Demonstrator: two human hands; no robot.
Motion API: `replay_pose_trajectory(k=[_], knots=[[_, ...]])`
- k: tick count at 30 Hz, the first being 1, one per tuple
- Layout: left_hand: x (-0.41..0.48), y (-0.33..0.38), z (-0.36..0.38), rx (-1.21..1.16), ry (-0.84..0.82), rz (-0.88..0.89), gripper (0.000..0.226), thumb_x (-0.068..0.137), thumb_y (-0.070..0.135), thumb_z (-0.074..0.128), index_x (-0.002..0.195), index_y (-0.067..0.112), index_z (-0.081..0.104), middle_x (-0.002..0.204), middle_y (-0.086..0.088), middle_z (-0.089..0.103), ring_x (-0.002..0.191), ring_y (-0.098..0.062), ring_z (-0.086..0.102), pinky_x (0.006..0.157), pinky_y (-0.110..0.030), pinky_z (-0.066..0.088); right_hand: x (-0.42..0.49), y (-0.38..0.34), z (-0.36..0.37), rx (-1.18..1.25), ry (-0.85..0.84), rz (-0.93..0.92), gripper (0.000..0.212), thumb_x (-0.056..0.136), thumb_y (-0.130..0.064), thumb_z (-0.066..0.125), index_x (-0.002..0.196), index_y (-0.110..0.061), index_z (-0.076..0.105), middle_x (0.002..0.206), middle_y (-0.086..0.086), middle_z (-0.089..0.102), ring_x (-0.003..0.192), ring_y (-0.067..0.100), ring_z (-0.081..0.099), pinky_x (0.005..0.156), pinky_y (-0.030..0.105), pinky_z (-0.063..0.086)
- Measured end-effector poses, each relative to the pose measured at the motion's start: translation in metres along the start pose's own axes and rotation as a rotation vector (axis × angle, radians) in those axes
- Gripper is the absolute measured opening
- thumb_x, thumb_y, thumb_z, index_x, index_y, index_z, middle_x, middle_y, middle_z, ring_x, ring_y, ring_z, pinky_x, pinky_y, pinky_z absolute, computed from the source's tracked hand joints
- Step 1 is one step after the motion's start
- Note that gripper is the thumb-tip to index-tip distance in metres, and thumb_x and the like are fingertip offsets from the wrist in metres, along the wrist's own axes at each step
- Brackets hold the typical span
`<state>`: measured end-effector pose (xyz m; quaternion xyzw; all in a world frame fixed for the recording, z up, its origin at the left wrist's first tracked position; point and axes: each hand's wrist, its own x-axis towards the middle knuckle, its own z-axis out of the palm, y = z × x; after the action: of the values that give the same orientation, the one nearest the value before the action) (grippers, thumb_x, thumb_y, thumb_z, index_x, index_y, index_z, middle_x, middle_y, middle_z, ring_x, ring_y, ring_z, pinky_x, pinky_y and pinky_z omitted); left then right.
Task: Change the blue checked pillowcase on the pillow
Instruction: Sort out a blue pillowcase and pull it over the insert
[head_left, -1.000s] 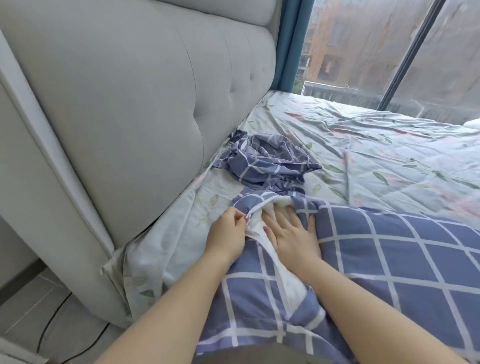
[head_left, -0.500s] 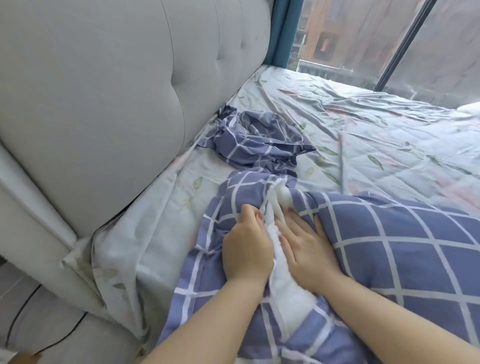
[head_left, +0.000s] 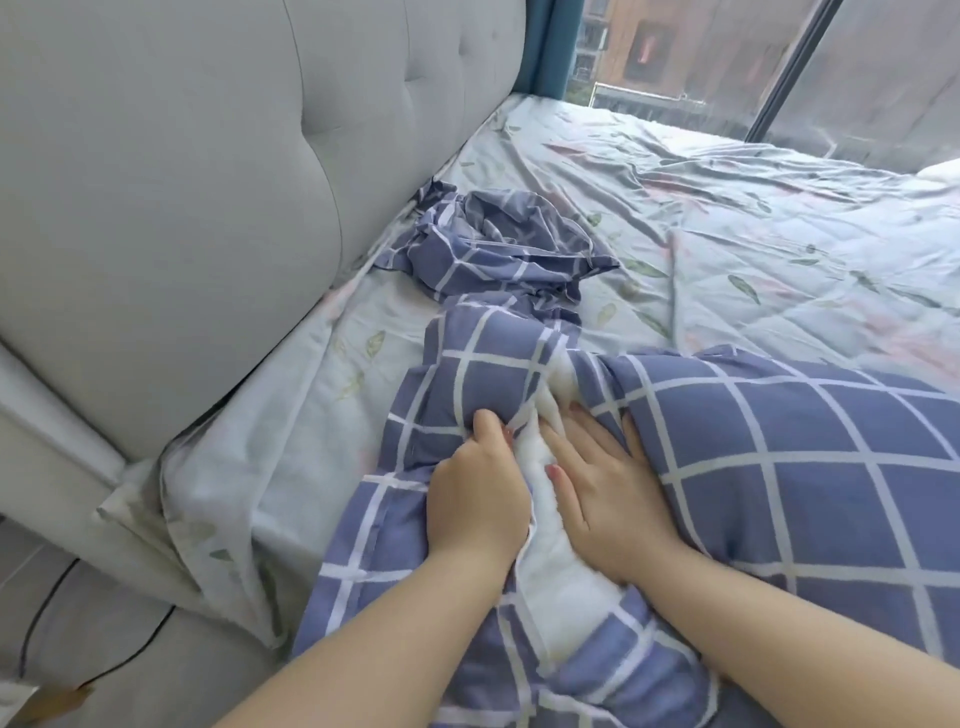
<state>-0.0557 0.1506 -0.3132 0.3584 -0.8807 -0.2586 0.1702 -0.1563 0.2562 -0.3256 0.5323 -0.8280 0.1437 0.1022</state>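
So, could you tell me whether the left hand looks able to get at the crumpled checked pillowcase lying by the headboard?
Probably yes. The crumpled pillowcase lies in the open just beyond the left hand, with nothing over it, but that hand's grip is on the pillowcase edge and would have to let go first.

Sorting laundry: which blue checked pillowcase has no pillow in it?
The crumpled pillowcase by the headboard; the one under both hands shows white pillow.

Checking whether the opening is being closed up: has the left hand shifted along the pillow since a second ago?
Yes. The left hand was open beside the pillow's white strip; now it bunches the checked pillowcase edge, pulling it rightward over that strip.
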Motion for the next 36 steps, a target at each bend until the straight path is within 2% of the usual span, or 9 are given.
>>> replay_pose_trajectory(k=[5, 8, 11, 14, 21, 25, 27, 31, 36], knots=[[0.073, 0.018, 0.018, 0.091, 0.087, 0.022, 0.035, 0.1, 0.037, 0.042, 0.117, 0.007, 0.036, 0.11, -0.013, 0.066, 0.099, -0.032, 0.066, 0.069, -0.034, 0.04, 0.076, 0.031, 0.024, 0.017, 0.1, -0.003, 0.056, 0.107, -0.033, 0.014, 0.144, -0.007, 0.047, 0.152, 0.012, 0.042, 0.14, 0.029, 0.04, 0.116, 0.042, 0.032], [0.067, 0.015, 0.018, 0.12, 0.07, 0.047, 0.033, 0.101, 0.036, 0.039, 0.116, 0.007, 0.038, 0.106, -0.014, 0.067, 0.096, -0.035, 0.066, 0.065, -0.033, 0.035, 0.066, 0.026, 0.026, 0.011, 0.121, 0.036, 0.053, 0.106, -0.03, 0.019, 0.141, -0.004, 0.05, 0.149, 0.014, 0.046, 0.138, 0.031, 0.044, 0.118, 0.036, 0.028], [0.023, 0.006, 0.007, 0.188, 0.005, 0.087, 0.017, 0.104, 0.026, 0.035, 0.109, 0.011, 0.038, 0.101, -0.013, 0.067, 0.093, -0.037, 0.064, 0.062, -0.035, 0.033, 0.018, 0.003, 0.012, -0.03, 0.073, 0.101, 0.049, 0.098, -0.026, 0.033, 0.135, -0.005, 0.058, 0.139, 0.014, 0.057, 0.128, 0.032, 0.055, 0.119, 0.023, 0.007], [-0.016, 0.001, -0.016, 0.187, -0.046, 0.117, 0.012, 0.103, 0.02, 0.033, 0.107, 0.012, 0.041, 0.096, -0.011, 0.066, 0.086, -0.035, 0.062, 0.061, -0.036, 0.033, -0.013, -0.019, -0.007, -0.056, 0.009, 0.13, 0.05, 0.095, -0.029, 0.035, 0.132, -0.007, 0.061, 0.136, 0.012, 0.06, 0.125, 0.031, 0.057, 0.117, 0.033, 0.012], [-0.018, -0.01, -0.092, -0.387, 0.047, 0.044, 0.033, 0.105, 0.03, 0.039, 0.092, 0.019, 0.067, 0.082, 0.008, 0.063, 0.081, -0.014, 0.058, 0.071, -0.027, 0.041, -0.035, -0.04, -0.053, 0.183, -0.078, 0.145, 0.054, 0.102, -0.047, 0.022, 0.154, -0.032, 0.027, 0.163, -0.011, 0.013, 0.151, 0.009, 0.004, 0.123, 0.031, 0.015], [0.001, -0.036, -0.096, -0.262, 0.063, -0.211, 0.022, 0.097, 0.036, 0.051, 0.113, 0.023, 0.06, 0.12, -0.01, 0.059, 0.107, -0.028, 0.055, 0.09, -0.037, 0.048, -0.047, -0.044, -0.076, 0.132, 0.106, 0.138, 0.053, 0.099, -0.042, 0.027, 0.149, -0.028, 0.041, 0.16, -0.006, 0.028, 0.149, 0.018, 0.022, 0.114, 0.039, 0.035], [0.007, -0.042, -0.091, -0.339, -0.153, -0.392, 0.06, 0.089, 0.056, 0.057, 0.133, 0.016, 0.046, 0.135, -0.013, 0.051, 0.121, -0.033, 0.051, 0.102, -0.042, 0.044, -0.053, -0.034, -0.089, 0.038, 0.262, 0.168, 0.051, 0.098, -0.037, 0.031, 0.142, -0.021, 0.052, 0.155, 0.001, 0.04, 0.145, 0.025, 0.033, 0.113, 0.052, 0.036], [0.018, -0.038, -0.087, -0.594, -0.259, -0.491, 0.14, 0.039, 0.102, 0.048, 0.143, 0.008, 0.042, 0.138, -0.011, 0.055, 0.122, -0.031, 0.055, 0.106, -0.043, 0.044, -0.064, -0.001, -0.115, -0.092, 0.325, 0.44, 0.055, 0.098, -0.047, 0.032, 0.144, -0.022, 0.049, 0.154, 0.006, 0.04, 0.145, 0.033, 0.031, 0.115, 0.061, 0.019], [0.017, -0.017, -0.079, -0.663, -0.324, -0.519, 0.101, 0.072, 0.084, 0.051, 0.136, 0.005, 0.051, 0.125, -0.013, 0.063, 0.106, -0.032, 0.061, 0.09, -0.036, 0.049, -0.084, 0.055, -0.137, -0.154, 0.057, 0.916, 0.078, 0.084, -0.079, 0.011, 0.154, -0.043, 0.016, 0.165, -0.001, 0.011, 0.148, 0.04, 0.011, 0.115, 0.062, 0.006]])
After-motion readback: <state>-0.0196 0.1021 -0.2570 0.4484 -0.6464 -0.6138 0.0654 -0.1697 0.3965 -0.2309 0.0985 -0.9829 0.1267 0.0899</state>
